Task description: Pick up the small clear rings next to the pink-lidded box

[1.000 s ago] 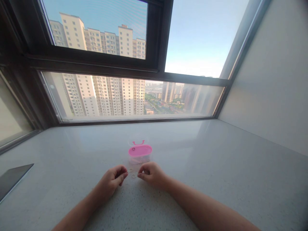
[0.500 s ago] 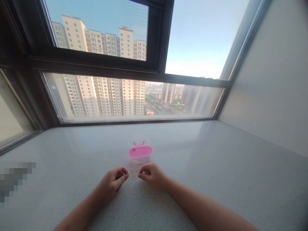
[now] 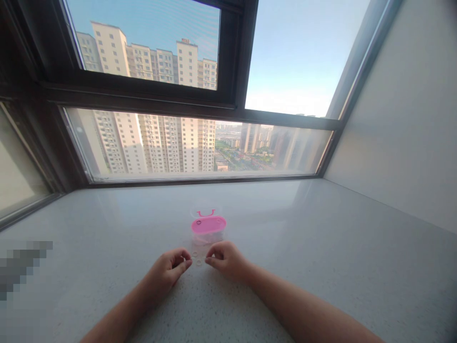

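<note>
My left hand [image 3: 171,269] rests low over the white surface, thumb and forefinger pinched together. Whatever sits at its fingertips is too small to make out. Facing it from the other side, my right hand [image 3: 226,262] is also closed in a pinch, and anything inside it is hidden. In the narrow gap between the hands lie small pale rings, one farther back [image 3: 194,254] and one nearer [image 3: 199,263]. Just beyond the fingers stands a clear plastic box [image 3: 209,238] with a pink oval top [image 3: 209,224]. A small dark ring [image 3: 199,222] shows on that top.
A pink handle [image 3: 206,214] on a clear, hard-to-see part is behind the box. The speckled white sill [image 3: 285,238] runs back to a dark window frame [image 3: 200,182]. A pale wall [image 3: 400,143] borders the right side; a blurred-out patch [image 3: 21,267] covers something at left.
Both hands keep nearly the same place and pinched pose. The left fingers have shifted very slightly; the box and the pale rings stay put.
</note>
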`<state>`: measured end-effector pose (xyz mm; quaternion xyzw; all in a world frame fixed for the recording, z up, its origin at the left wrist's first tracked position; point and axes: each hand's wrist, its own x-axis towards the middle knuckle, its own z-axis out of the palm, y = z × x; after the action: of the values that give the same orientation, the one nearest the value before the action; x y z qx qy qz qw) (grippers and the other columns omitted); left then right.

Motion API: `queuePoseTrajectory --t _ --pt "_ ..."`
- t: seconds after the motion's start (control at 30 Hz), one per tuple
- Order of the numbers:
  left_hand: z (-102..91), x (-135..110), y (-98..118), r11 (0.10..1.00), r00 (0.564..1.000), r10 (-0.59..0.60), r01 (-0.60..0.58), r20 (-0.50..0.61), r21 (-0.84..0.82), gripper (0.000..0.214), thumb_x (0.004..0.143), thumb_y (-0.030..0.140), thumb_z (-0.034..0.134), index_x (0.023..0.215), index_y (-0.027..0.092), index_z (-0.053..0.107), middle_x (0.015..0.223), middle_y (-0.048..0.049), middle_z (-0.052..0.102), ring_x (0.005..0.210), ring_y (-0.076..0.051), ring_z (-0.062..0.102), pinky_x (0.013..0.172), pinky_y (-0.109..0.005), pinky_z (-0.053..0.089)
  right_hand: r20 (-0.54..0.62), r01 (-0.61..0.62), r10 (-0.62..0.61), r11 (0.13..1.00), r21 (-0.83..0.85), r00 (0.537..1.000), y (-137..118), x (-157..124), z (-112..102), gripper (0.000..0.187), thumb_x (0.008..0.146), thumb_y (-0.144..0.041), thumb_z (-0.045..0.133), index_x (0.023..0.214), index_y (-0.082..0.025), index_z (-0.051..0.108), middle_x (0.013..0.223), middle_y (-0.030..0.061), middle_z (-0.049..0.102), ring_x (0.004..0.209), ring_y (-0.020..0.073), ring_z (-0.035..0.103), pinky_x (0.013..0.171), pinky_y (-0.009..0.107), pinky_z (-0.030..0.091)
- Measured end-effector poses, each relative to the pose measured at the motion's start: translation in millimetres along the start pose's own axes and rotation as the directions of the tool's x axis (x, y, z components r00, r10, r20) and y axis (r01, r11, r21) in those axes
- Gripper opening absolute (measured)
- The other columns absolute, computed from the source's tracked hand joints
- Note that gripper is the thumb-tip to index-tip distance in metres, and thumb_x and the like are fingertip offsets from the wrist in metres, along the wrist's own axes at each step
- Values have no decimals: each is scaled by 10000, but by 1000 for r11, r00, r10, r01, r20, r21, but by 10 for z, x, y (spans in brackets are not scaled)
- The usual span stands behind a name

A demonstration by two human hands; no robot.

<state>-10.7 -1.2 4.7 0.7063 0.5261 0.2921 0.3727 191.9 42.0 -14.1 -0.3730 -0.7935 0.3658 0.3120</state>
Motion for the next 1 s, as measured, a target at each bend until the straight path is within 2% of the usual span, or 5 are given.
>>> queuePoseTrajectory --t 1.0 --pt "-3 10 -27 999 1000 27 -27 -2 20 291 786 423 466 735 151 554 555 58 352 531 -110 318 500 -197 261 -13 -13 13 999 -30 1000 -3 -5 11 149 720 -248 582 715 -119 657 488 -64 321 471 59 265 436 193 181"
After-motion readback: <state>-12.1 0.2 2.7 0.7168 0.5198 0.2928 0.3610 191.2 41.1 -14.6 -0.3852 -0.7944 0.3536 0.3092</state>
